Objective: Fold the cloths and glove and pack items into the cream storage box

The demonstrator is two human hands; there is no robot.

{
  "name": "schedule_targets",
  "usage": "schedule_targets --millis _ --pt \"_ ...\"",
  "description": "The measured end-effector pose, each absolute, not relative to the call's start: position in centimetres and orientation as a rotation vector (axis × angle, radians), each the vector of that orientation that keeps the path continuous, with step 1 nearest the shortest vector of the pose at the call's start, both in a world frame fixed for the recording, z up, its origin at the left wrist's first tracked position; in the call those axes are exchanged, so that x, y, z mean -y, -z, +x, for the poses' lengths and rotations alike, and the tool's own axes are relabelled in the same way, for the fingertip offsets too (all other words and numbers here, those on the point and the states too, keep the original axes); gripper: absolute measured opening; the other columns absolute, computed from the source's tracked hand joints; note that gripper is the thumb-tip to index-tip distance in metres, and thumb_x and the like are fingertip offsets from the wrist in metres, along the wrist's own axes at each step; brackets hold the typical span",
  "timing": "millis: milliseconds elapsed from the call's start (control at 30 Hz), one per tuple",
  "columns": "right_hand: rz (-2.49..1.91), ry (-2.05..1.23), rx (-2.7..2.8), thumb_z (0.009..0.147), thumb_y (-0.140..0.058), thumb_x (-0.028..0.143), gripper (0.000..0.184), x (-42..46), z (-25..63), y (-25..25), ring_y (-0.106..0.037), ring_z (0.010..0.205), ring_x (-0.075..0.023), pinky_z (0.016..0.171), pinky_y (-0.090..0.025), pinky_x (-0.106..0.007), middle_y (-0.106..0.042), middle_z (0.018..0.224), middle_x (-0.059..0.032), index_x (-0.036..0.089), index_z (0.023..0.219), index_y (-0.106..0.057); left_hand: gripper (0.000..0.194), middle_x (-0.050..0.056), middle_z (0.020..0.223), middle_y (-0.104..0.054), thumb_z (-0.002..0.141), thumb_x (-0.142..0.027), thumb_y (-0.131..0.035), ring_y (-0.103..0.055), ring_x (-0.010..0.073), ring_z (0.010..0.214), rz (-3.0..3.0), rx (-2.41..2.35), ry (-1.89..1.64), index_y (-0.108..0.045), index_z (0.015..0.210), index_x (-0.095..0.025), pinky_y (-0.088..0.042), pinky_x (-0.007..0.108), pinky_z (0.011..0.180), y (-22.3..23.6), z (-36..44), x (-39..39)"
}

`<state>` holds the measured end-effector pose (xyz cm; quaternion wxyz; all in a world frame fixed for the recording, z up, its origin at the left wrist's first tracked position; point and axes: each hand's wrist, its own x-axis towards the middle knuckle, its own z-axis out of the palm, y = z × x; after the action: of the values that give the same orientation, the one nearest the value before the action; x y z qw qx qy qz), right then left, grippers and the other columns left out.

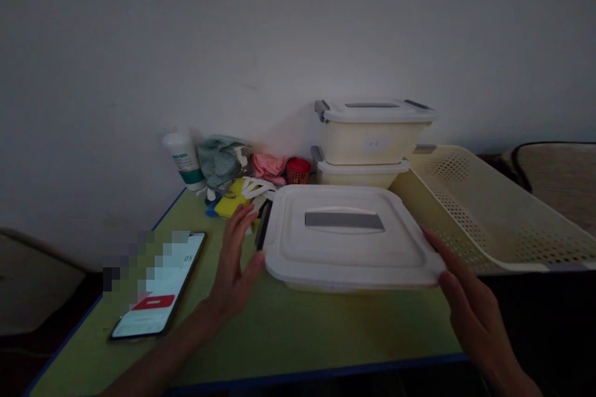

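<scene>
In front of me on the table is a low cream storage box with a white lid [344, 254] and a grey handle strip set in its top. A dark latch [263, 226] hangs out from its left side. My left hand [235, 267] is open beside that side, fingers spread and raised, with the thumb tip by the lid's front left corner. On the opposite side, my right hand [470, 304] grips the box at its edge, thumb near the front right corner. Some of its fingers are hidden behind the lid's edge.
Behind stand two stacked lidded boxes [372, 139]. A perforated cream basket [493, 211] lies to the right. A lit phone [162, 291] rests at left. Along the wall are a white bottle [184, 158], a grey-green cloth [221, 161], a pink cloth [269, 165] and a red cup [298, 170].
</scene>
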<state>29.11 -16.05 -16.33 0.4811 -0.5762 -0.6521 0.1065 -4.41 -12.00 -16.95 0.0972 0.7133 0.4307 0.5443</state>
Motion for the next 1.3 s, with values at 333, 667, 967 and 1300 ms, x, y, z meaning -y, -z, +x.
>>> schedule_targets --millis 333,667,967,1300 --pt "-1.367 -0.167 1.721 0.088 -0.045 0.039 0.047 16.8 28.4 16.7 -0.034 0.132 -0.0295 0.108 -0.029 -0.050 -0.039 0.144 -0.0031 0.032 0.134 -0.041 0.059 0.012 0.147 -0.032 0.087 -0.057 -0.034 -0.018 0.0310 0.139 2.476 -1.304 -1.428 -0.032 0.138 -0.028 -0.003 0.058 0.109 17.9 -3.6 12.7" --pt "-1.264 -0.278 1.515 0.081 -0.055 0.048 0.046 16.4 27.5 17.3 -0.033 0.132 -0.0313 0.111 -0.022 -0.052 -0.044 0.140 -0.0075 0.027 0.121 -0.052 0.053 0.011 0.131 -0.052 0.085 -0.056 -0.040 -0.040 0.0294 0.129 2.438 -1.258 -1.518 -0.045 0.130 -0.027 -0.009 0.054 0.111 17.5 -3.8 12.6" --pt "-1.188 -0.272 1.456 0.080 -0.059 0.046 0.043 16.6 27.2 13.3 -0.030 0.134 -0.0323 0.110 -0.024 -0.055 -0.043 0.141 -0.0060 0.031 0.119 -0.052 0.053 0.009 0.136 -0.047 0.087 -0.054 -0.038 -0.036 0.0275 0.131 2.476 -1.181 -1.585 -0.039 0.134 -0.029 -0.010 0.051 0.112 15.0 -3.2 12.5" --pt "-1.097 -0.210 1.462 0.080 -0.057 0.047 0.047 13.2 29.9 12.1 -0.040 0.128 -0.0309 0.105 -0.036 -0.048 -0.044 0.141 -0.0059 0.030 0.123 -0.051 0.053 0.007 0.144 -0.038 0.087 -0.050 -0.044 -0.031 0.0286 0.134 2.552 -1.102 -1.621 -0.037 0.135 -0.031 -0.011 0.050 0.111 10.7 -1.9 9.7"
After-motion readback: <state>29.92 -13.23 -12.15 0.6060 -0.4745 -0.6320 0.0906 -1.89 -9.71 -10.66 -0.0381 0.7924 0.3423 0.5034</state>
